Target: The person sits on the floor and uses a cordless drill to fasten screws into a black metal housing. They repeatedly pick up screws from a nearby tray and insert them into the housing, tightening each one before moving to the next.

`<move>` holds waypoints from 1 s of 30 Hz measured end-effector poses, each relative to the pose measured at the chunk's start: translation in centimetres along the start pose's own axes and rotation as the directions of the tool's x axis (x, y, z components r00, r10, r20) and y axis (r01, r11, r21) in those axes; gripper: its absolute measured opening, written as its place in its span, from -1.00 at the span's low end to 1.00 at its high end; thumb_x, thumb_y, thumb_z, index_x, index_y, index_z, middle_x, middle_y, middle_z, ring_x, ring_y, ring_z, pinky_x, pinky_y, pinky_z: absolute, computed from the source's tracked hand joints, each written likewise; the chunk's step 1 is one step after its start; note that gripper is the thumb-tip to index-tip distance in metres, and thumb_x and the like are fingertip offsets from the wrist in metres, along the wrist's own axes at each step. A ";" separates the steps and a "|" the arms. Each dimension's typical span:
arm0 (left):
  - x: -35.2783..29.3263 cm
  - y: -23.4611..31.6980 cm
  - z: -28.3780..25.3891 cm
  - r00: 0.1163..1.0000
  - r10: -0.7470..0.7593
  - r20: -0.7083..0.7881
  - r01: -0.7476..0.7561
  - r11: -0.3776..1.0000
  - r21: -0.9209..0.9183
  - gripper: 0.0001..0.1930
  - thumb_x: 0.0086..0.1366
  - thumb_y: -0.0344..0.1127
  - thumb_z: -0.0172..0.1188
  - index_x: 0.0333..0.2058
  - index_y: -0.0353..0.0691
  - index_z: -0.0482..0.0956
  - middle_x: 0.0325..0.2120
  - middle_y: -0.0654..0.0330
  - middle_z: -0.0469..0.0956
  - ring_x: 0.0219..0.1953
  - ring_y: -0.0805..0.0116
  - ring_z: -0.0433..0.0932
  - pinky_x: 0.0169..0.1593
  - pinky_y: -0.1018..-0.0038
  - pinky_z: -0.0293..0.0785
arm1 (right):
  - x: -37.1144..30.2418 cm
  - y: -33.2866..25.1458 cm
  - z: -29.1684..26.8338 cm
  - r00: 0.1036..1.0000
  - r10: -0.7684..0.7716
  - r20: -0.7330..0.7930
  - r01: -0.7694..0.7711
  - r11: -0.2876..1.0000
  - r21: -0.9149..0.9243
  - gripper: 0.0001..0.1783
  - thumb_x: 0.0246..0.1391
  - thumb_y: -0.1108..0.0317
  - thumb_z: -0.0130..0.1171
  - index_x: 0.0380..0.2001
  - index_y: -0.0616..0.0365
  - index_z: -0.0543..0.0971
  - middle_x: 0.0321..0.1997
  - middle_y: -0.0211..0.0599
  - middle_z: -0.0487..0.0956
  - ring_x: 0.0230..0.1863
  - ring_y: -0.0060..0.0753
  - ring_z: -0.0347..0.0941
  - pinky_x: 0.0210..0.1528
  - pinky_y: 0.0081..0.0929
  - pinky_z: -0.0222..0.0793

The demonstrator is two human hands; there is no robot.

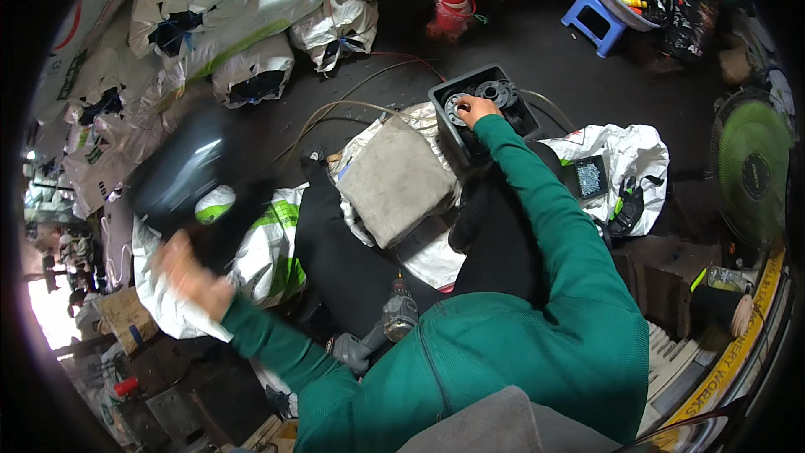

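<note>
My right hand (480, 111) reaches into a dark grey plastic bin (447, 138), its fingers closed on a round grey flanged part (455, 106). More round grey parts (501, 94) lie beside it in the bin. My left hand (191, 275) is smeared by motion over a white and green sack (268, 239) at the left. Just beyond that hand is a glossy black rounded object (180, 172), blurred; I cannot make out its kind. Between my legs sits a square block covered in grey cloth (397, 176). A power drill (401, 310) lies close to my body, bit pointing away.
Stuffed white sacks (201, 17) line the far left. A blue stool (594, 21) with a basin (625, 0) stands far right. At the right are a small black tray of screws (589, 176), a black glove (626, 208) and a green fan (755, 172). A hose (335, 105) crosses the floor.
</note>
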State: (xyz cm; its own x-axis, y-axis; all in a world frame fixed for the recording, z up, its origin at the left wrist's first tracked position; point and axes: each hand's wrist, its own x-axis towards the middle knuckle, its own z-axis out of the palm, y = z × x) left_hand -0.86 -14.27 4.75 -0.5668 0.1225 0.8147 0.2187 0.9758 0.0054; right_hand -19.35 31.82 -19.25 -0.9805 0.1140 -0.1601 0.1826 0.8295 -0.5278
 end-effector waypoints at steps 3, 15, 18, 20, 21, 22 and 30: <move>-5.5 5.9 15.5 0.253 -0.797 0.548 0.920 0.024 -0.391 -0.79 0.20 -0.23 0.13 -0.22 -0.15 0.50 -0.33 0.28 0.45 -0.22 0.36 0.37 -0.09 0.43 0.30 | 1.1 3.0 3.7 0.994 0.099 0.041 -0.090 0.978 -0.189 -0.66 0.00 0.18 0.05 -0.11 -0.14 0.54 -0.12 -0.15 0.54 -0.08 -0.10 0.46 0.01 -0.24 0.35; -18.9 11.5 26.0 0.415 -0.573 0.707 0.752 0.653 0.089 -0.50 0.08 -0.19 0.21 -0.01 -0.29 0.39 -0.17 -0.09 0.47 -0.09 -0.03 0.43 0.02 0.29 0.31 | 5.4 6.4 9.9 0.997 -0.029 0.071 0.053 0.930 -0.364 -0.73 0.07 0.32 -0.10 -0.23 0.00 0.55 -0.08 -0.14 0.48 -0.13 -0.06 0.48 -0.13 -0.17 0.41; -14.8 11.8 18.8 0.606 -0.232 0.761 0.557 0.807 -0.198 -0.51 0.11 -0.24 0.17 0.01 -0.30 0.36 -0.09 -0.07 0.42 -0.04 0.02 0.40 0.02 0.31 0.32 | 6.1 6.2 10.1 0.993 -0.077 0.087 0.104 0.927 -0.361 -0.73 0.09 0.33 -0.15 -0.25 0.09 0.54 -0.07 -0.14 0.47 -0.18 -0.05 0.50 -0.19 -0.13 0.43; -13.0 12.4 12.0 0.475 -0.032 0.879 0.568 0.775 -0.279 -0.58 0.14 -0.30 0.15 -0.03 -0.33 0.40 -0.14 -0.04 0.48 -0.09 0.09 0.48 -0.01 0.37 0.37 | 6.2 5.9 9.9 0.987 -0.118 0.113 0.152 0.915 -0.375 -0.73 0.09 0.34 -0.15 -0.25 0.13 0.53 -0.07 -0.13 0.46 -0.20 -0.05 0.51 -0.21 -0.12 0.43; -12.3 12.8 8.3 0.342 0.007 0.940 0.666 0.704 -0.248 -0.58 0.14 -0.29 0.17 -0.03 -0.33 0.41 -0.14 -0.03 0.49 -0.08 0.14 0.49 0.00 0.39 0.37 | 6.1 5.8 9.6 0.982 -0.156 0.107 0.186 0.906 -0.381 -0.73 0.07 0.32 -0.13 -0.28 0.18 0.52 -0.07 -0.10 0.46 -0.21 -0.02 0.51 -0.22 -0.12 0.43; -11.9 13.2 5.0 0.208 0.049 0.977 0.748 0.635 -0.191 -0.56 0.14 -0.28 0.18 -0.01 -0.31 0.40 -0.13 -0.01 0.49 -0.06 0.19 0.48 0.01 0.41 0.36 | 5.9 5.6 9.2 0.985 -0.138 0.099 0.165 0.919 -0.358 -0.73 0.05 0.31 -0.10 -0.28 0.16 0.52 -0.07 -0.10 0.46 -0.22 -0.01 0.51 -0.22 -0.12 0.43; -14.9 16.0 -5.8 0.078 -0.005 0.997 0.599 0.799 -0.043 -0.25 -0.14 -0.34 0.20 0.14 -0.10 0.24 -0.08 0.03 0.41 -0.07 0.02 0.38 0.02 0.26 0.30 | 5.4 5.1 4.6 0.980 -0.034 -0.198 0.084 0.966 0.245 -0.63 -0.16 0.07 0.11 -0.33 0.09 0.57 -0.25 -0.08 0.51 -0.20 0.00 0.45 -0.11 -0.17 0.35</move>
State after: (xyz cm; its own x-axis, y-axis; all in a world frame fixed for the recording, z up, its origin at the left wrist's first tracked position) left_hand 15.71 -1.52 -3.98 -0.8371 0.1852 -0.5148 -0.1312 0.8456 0.5174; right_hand -23.41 34.18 -26.60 -0.9811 0.1915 0.0266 0.1123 0.6768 -0.7275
